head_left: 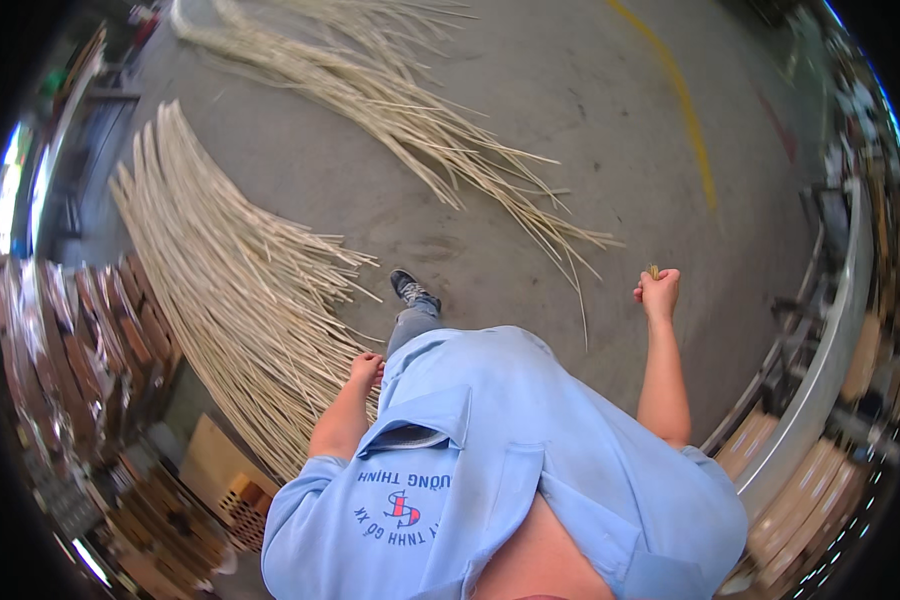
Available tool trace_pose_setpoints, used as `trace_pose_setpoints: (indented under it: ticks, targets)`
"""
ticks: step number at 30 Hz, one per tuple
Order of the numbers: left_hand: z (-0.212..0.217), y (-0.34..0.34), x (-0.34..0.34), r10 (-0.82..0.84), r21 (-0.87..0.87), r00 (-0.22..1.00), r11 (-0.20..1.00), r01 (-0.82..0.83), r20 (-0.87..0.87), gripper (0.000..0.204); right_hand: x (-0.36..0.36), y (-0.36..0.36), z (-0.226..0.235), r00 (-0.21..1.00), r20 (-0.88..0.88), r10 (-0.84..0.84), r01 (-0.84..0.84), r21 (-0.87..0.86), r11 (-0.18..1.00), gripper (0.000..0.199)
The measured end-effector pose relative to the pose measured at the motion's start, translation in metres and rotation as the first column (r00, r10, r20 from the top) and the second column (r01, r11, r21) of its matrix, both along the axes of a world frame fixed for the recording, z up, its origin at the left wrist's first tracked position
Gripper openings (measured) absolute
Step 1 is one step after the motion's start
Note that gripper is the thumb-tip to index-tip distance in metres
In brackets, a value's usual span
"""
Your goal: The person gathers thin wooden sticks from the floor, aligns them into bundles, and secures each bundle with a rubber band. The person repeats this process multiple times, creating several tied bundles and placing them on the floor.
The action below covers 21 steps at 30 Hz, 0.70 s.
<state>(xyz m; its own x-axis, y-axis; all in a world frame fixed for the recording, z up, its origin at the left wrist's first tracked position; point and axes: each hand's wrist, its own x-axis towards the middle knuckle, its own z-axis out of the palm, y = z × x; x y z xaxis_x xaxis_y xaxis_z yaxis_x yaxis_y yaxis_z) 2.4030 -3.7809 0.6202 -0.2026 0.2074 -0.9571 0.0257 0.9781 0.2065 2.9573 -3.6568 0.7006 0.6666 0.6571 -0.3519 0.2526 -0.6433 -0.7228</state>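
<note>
My right hand (658, 296) is raised out to the right, its fingers closed round a small yellowish-brown bundle (654, 271). Only the tip of that bundle shows above the fist, so its kind is unclear. Beside my hip hangs my left hand (368, 370), fingers curled, with nothing seen in them. Close by it on the left, a large spread of long pale canes (220, 270) lies on the floor. Farther ahead lies a second spread of long canes (400, 105), its thin ends fanning out toward the right.
The grey concrete floor (530, 280) carries a curved yellow line (682, 85). Plastic-wrapped brown boards (90, 340) stand at the left, near a yellow-brown crate (245, 505). Along the right runs a long metal rail (820, 370), with stacked cartons (805, 500) beside it.
</note>
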Motion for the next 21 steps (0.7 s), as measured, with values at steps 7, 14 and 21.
trace_pose_setpoints:
  ticks: [7,14,21]
  targets:
    - [-0.008,0.064,-0.130,0.347,0.151,0.938,0.926,-0.346,0.022,0.018,-0.177,0.160,-0.030,0.895,0.216,0.391,-0.346,-0.216,0.913,0.030]
    - [-0.019,0.162,-0.259,0.632,0.280,0.768,0.759,-0.587,-0.102,0.018,-0.291,0.313,-0.037,0.878,-0.044,0.477,-0.478,-0.115,0.870,0.058]
    - [-0.004,0.291,-0.284,0.789,0.285,0.614,0.594,-0.752,-0.022,0.021,-0.408,0.560,-0.025,0.595,-0.731,0.334,-0.334,0.153,0.930,0.052]
